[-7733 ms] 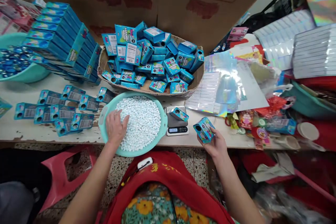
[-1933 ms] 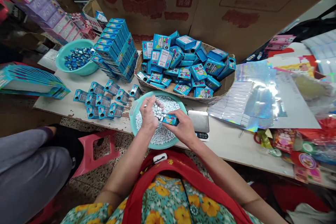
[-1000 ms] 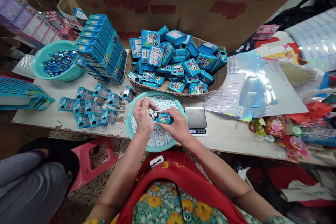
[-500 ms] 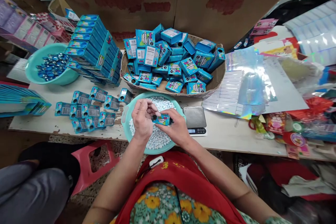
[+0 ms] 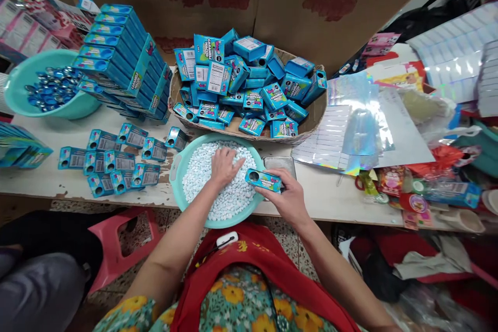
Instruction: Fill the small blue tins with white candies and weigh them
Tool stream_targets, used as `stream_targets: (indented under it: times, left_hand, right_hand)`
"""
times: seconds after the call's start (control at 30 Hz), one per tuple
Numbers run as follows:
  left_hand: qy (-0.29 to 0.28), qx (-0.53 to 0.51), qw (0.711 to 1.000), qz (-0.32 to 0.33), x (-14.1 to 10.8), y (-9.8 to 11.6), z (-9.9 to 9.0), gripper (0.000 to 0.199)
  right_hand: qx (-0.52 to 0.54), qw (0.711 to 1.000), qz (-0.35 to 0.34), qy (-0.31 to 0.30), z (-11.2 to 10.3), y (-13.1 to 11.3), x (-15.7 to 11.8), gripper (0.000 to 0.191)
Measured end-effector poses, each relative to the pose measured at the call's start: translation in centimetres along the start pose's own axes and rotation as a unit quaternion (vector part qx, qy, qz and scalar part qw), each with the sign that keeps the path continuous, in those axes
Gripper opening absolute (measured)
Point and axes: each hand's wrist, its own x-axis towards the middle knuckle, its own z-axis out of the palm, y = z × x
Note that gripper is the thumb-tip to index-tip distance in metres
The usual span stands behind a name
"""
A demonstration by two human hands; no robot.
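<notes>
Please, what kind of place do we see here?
Probably a small packing workshop: blue boxes stand stacked on a bench, a basin holds loose white candies or pellets, and a scale sits beside it.

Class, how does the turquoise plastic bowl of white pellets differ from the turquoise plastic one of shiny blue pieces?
The pellet bowl holds white contents; the other bowl, glossy blue ones. The left hand is in the pellet bowl; none is in the other bowl. Both are turquoise.
</notes>
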Motion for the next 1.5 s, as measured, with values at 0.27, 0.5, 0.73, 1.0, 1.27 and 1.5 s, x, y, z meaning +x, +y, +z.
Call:
stream_targets:
  times: [0.27,0.5,0.73,1.0,1.27,1.5]
  left_hand:
    - [0.134,-0.266,0.939,-0.174,-2.9,-1.3,-1.5,0.025]
    - [0.140,-0.639,0.697,-0.292,-2.7,3.5,-7.2,0.031]
    - [0.219,-0.678,0.666,-0.221,-2.7,6.9,-9.9,0.027]
    - [0.233,-0.669,0.664,-0.240,-1.4,6.8,-9.9,0.029]
    - [0.249,-0.649,0.671,-0.257,-0.9,7.6,-10.3,0.034]
    - [0.270,-0.619,0.702,-0.226,-1.2,7.5,-10.1,0.037]
  right_hand:
    - [-0.013,1.000,-0.003,-0.008,0.9,-0.4,0.0,0.032]
    - [-0.078,0.993,-0.047,-0.081,3.6,0.0,0.9,0.029]
    - [-0.120,0.982,-0.084,-0.119,5.8,-2.1,1.4,0.028]
    - [-0.105,0.986,-0.087,-0.094,5.4,-2.5,2.3,0.028]
    - [-0.098,0.987,-0.095,-0.088,5.4,-2.6,2.8,0.029]
    - [-0.070,0.990,-0.088,-0.083,5.6,-2.6,2.8,0.028]
